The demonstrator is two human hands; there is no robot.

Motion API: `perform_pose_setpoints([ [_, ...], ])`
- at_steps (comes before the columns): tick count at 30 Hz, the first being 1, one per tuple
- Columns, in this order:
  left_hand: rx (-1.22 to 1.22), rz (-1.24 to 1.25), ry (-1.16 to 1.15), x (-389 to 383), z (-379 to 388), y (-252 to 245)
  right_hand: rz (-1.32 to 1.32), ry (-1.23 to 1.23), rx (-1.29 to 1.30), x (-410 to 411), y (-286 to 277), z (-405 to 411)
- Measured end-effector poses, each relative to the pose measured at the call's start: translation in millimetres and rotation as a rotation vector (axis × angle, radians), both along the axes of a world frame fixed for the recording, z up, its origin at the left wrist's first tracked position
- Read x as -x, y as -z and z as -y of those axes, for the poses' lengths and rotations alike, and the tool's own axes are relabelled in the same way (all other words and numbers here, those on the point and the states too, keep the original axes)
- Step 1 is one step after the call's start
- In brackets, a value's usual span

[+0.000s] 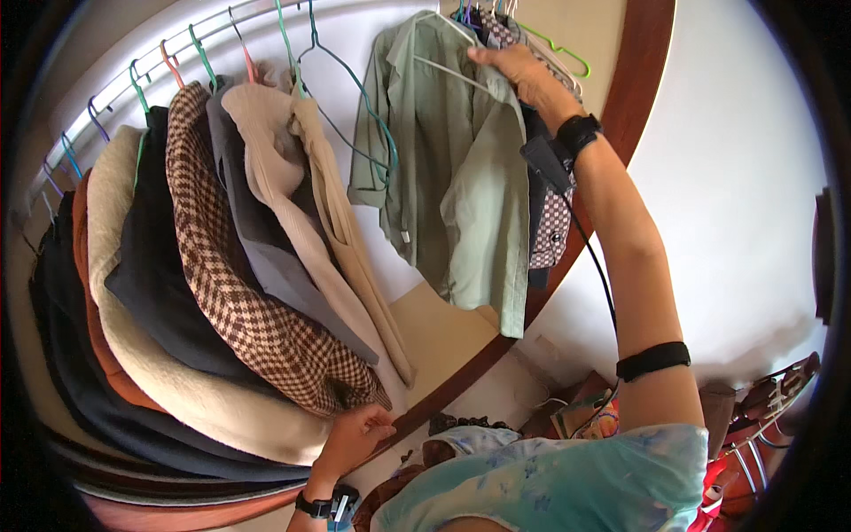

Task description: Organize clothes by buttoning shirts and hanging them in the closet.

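Observation:
At the upper right, my right hand (508, 63) grips the shoulder of a sage-green shirt (459, 179) together with the white hanger (452, 73) inside it. The shirt hangs open and full length. Low in the view, my left hand (359, 432) is beside the lower end of a brown-and-cream houndstooth coat (233, 299); its fingers are curled, and whether they hold any cloth cannot be told. A bare teal wire hanger (365, 100) hangs from the rail just left of the shirt. Beige knitwear (266, 146) hangs between that hanger and the coat.
A metal rail (179, 43) carries several dark, cream and rust garments on coloured hangers at the left. Patterned clothes (555, 226) and a lime-green hanger (565, 56) are behind my right hand. A reddish-brown wooden edge (638, 86) curves down the right side. Assorted items lie at the lower right.

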State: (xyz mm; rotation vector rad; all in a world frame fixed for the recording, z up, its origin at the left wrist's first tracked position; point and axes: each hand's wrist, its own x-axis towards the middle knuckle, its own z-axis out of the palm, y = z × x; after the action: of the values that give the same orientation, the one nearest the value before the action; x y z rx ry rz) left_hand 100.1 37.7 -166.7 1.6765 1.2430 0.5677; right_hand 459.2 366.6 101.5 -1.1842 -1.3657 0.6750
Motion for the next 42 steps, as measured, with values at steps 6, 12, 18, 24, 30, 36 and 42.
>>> perform_pose_setpoints([
  [6, 0.038, 0.060, -0.013, 7, 3, 13, 0.394, 0.416, -0.199, 13, 1, -3],
  [12, 0.044, 0.091, -0.031, 17, 9, 23, 0.451, 0.503, -0.321, 39, -30, 22],
  [18, 0.023, 0.101, 0.058, 15, 9, 11, 0.269, 0.533, -0.246, 35, -13, 33],
  [24, 0.072, 0.091, 0.186, 20, 2, 24, 0.304, 0.608, -0.338, 38, -9, 59],
  [30, 0.110, 0.109, 0.328, -4, -14, 21, 0.195, 0.470, -0.255, 31, 51, 157],
  [36, -0.037, 0.537, 0.217, -38, -31, 30, -0.008, 0.302, -0.123, 69, 132, 296],
  [42, -0.243, 0.461, 0.135, -69, -24, 13, -0.018, 0.318, -0.200, 102, 191, 453],
])
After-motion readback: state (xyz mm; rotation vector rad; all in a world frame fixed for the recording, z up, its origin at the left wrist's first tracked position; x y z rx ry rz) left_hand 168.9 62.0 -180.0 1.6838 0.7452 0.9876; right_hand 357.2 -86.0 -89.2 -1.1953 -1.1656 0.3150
